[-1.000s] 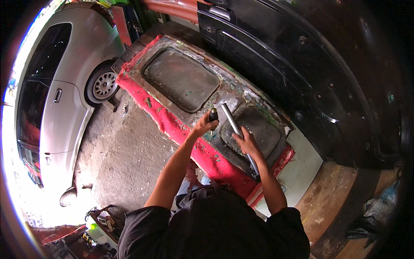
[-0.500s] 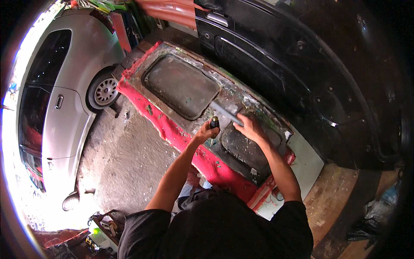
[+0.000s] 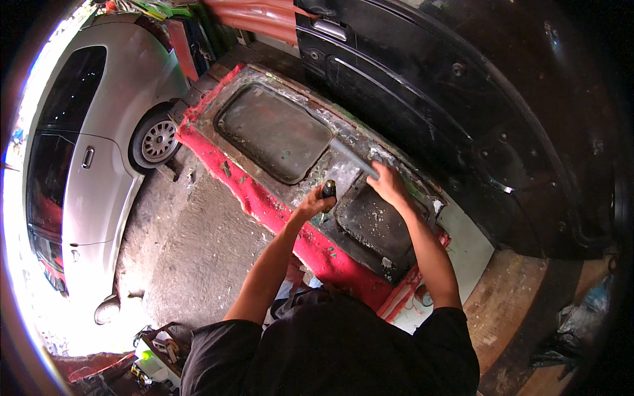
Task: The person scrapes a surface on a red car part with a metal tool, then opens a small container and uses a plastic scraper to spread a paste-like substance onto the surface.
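My left hand (image 3: pixel 313 203) is closed round a short dark handle with a brass-coloured end (image 3: pixel 329 189); the rest of this tool is hidden. A long, narrow grey bar (image 3: pixel 353 157) is gripped at its near end by my right hand (image 3: pixel 388 183). The bar points up and left, its far end by the corner of a large recess. Beneath both hands lies a worn, paint-flecked panel (image 3: pixel 210 127) with two rounded recesses, a bigger grey one (image 3: pixel 277 132) and a darker one (image 3: pixel 370 221) nearer me. Red padding (image 3: pixel 264 203) runs along its left edge.
A silver car (image 3: pixel 99 152) stands at the left, its wheel (image 3: pixel 158 142) near the panel's far end. Large black panels (image 3: pixel 396 92) rise along the right. A box of tools (image 3: pixel 162 350) sits at lower left, and a dark plastic bag (image 3: pixel 571 330) at lower right.
My right hand has moved a little away from me and to the right, carrying the grey bar along. My left hand has stayed nearly in place with the dark handle.
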### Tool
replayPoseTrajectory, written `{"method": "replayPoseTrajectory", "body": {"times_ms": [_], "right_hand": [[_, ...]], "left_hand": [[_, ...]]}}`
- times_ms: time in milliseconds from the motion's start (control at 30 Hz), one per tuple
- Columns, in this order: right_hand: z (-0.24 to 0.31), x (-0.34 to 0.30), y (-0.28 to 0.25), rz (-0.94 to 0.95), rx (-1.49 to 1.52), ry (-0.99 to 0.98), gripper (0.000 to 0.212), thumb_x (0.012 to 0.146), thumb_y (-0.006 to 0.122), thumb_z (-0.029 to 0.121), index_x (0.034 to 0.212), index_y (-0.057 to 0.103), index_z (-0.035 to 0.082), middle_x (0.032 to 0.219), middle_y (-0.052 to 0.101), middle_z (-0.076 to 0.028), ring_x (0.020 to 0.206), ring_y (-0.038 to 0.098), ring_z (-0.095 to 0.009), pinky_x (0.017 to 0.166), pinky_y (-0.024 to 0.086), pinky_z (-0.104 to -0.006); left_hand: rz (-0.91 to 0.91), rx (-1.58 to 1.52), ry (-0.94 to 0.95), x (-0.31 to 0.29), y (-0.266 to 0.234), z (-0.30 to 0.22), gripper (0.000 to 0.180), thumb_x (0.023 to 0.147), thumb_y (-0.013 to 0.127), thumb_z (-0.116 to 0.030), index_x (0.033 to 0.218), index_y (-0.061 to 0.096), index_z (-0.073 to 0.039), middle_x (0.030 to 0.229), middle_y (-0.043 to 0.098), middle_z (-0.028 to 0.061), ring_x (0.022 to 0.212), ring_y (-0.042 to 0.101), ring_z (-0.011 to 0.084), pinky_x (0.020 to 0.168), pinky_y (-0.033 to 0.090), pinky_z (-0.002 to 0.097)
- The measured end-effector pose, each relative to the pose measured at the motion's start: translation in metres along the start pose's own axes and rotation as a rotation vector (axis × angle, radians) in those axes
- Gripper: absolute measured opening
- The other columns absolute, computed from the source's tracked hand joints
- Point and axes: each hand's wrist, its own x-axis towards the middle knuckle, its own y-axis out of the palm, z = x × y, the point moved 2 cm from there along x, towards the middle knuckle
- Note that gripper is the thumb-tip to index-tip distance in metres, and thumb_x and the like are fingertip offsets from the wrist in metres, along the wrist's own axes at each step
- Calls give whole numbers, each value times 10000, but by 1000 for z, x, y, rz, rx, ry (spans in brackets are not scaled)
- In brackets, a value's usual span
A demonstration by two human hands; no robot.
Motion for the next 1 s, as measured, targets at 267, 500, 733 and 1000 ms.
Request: {"method": "replayPoseTrajectory", "body": {"times_ms": [267,500,733,1000], "right_hand": [[18,-6,-1,289,-274,-13,289,800,718,234,1011,624,60,914,683,-207,893,663,-404,721,527,-488],[-18,-1,21,65,-69,206,265,815,709,199,1029,637,61,814,680,-170,765,668,-370,678,516,-451],[-21,11,7,-115,47,135,255,810,668,174,1001,615,15,814,644,-210,787,653,-383,665,494,-466],[-5,-8,5,-99,53,79,208,804,643,200,936,611,43,784,628,-211,776,629,-420,653,486,-472]], "left_hand": [[47,-30,26,2,-4,13,124,819,664,-110,893,565,-94,719,568,-13,631,518,98,575,422,273],[22,36,-19,0,-3,1,164,798,675,-131,920,578,-78,769,595,-6,700,550,107,649,457,277],[22,-13,-25,-4,-4,6,175,789,683,-158,893,571,-74,753,587,-4,670,544,109,604,448,278],[-45,-297,125,2,-5,19,132,822,641,-51,910,549,-88,740,563,-3,630,509,97,549,417,268]]}}
